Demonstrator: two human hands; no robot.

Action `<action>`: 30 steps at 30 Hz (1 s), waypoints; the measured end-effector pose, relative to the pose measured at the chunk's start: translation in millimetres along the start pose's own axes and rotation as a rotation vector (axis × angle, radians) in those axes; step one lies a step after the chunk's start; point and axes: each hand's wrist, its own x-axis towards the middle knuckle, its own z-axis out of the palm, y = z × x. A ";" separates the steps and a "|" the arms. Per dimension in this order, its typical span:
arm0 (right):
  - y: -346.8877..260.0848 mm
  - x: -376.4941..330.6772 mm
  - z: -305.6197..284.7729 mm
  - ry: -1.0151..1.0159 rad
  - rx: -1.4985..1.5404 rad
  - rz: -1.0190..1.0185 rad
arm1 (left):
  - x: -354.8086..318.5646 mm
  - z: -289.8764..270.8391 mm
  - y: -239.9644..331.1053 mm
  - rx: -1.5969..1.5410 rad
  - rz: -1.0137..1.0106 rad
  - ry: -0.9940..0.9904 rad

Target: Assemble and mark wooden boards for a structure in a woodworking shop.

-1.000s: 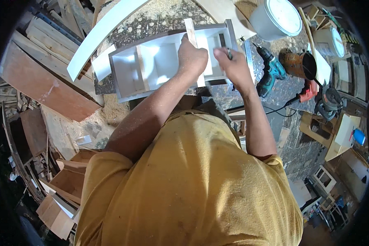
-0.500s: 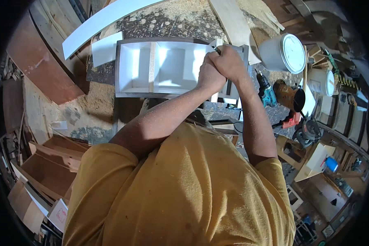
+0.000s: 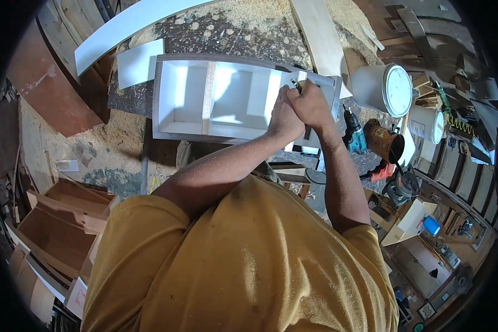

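A shallow wooden box (image 3: 238,134) with white inner panels and dark outer edges lies on the bench, split by upright dividers. Over its right end, by a pale-edged divider, my two hands are clasped close together. My right hand (image 3: 314,106) is closed around a thin dark tool (image 3: 296,84), of which only a short end pokes out above the fingers; its kind is hidden. Pressed against the right hand, my left hand (image 3: 286,115) is also closed, and what lies inside its fingers cannot be seen.
A cordless drill (image 3: 356,133), a rusty can (image 3: 383,141) and a white lidded bucket (image 3: 377,91) stand right of the box. White panels (image 3: 141,63) and a long pale board (image 3: 322,41) lie beyond it. Wooden drawers (image 3: 61,232) sit at lower left. Sawdust covers the bench.
My view has shifted slightly, and the box now appears more slanted, its right end lower. Both hands stay clasped at the same end of the box, with the tool still in the right.
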 end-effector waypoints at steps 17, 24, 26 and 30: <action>5.5 6.1 13.4 -0.043 0.024 0.022 | 5.3 1.6 -18.6 -0.052 0.032 -0.007; 8.3 9.0 18.3 -0.056 0.007 0.059 | 8.0 1.6 -18.5 -0.019 0.071 0.009; 11.9 10.2 21.7 -0.062 -0.001 0.057 | 8.7 3.0 -21.2 -0.030 0.054 0.014; 11.3 11.9 23.6 -0.065 -0.007 0.079 | 11.9 4.3 -28.6 -0.058 0.056 -0.028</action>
